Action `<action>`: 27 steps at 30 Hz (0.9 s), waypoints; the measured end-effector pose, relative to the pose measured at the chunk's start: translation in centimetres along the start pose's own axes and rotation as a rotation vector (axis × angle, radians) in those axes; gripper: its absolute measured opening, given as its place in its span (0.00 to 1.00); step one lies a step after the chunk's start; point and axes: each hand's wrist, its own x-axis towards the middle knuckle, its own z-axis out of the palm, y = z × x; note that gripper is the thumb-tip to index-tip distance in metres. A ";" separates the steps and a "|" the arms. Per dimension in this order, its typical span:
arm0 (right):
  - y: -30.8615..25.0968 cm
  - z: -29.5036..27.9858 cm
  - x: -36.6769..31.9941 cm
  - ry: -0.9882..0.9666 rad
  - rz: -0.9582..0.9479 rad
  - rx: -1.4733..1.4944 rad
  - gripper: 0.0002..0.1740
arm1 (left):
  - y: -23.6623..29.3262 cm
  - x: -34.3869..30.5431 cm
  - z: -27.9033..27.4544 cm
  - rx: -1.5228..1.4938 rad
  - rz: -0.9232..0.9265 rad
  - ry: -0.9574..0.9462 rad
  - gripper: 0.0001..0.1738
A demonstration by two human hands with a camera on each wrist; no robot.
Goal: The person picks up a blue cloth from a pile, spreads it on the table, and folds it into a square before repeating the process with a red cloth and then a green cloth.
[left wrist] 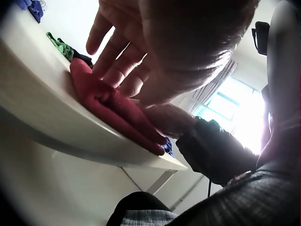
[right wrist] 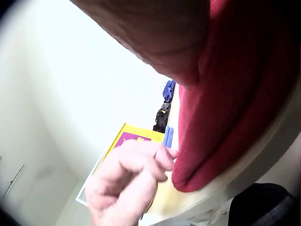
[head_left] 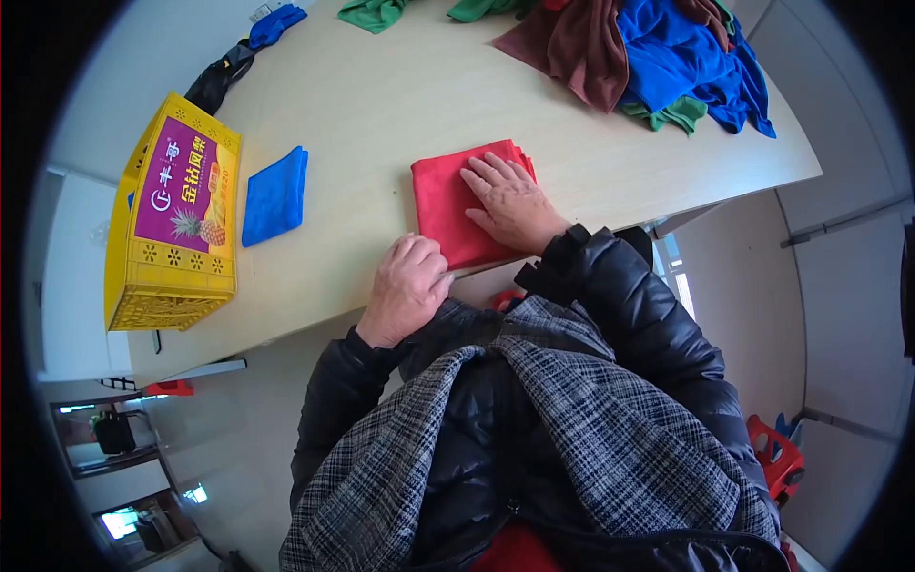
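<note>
A folded red cloth (head_left: 448, 205) lies at the table's front edge, its layered folds showing along the side in the left wrist view. My right hand (head_left: 515, 202) rests flat on its right part, fingers spread and pointing away from me. At the cloth's near left corner is my left hand (head_left: 412, 286), its fingers loosely bent and the fingertips right at the cloth's edge. The right wrist view shows these left fingers (right wrist: 141, 165) beside the folded corner, with no cloth visibly pinched. Further left lies a smaller folded blue cloth (head_left: 274, 197).
A yellow box (head_left: 181, 214) with a pineapple label stands at the table's left end. Crumpled brown cloths (head_left: 581, 57) and blue cloths (head_left: 677, 57) are heaped at the back right. Green cloths (head_left: 376, 11) lie at the far edge, and a black strap-like item (head_left: 219, 81) is behind the box.
</note>
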 end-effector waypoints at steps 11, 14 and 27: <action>-2.9 1.4 -0.9 0.070 0.033 -0.189 0.39 | -3.0 5.0 4.9 0.031 -0.176 0.093 0.35; -2.7 1.1 -1.6 0.073 0.025 -0.146 0.40 | -3.5 4.3 5.6 -0.011 -0.195 0.045 0.42; -2.3 -0.1 -3.1 0.074 0.028 -0.106 0.38 | -6.9 4.6 3.3 0.102 -0.412 0.015 0.36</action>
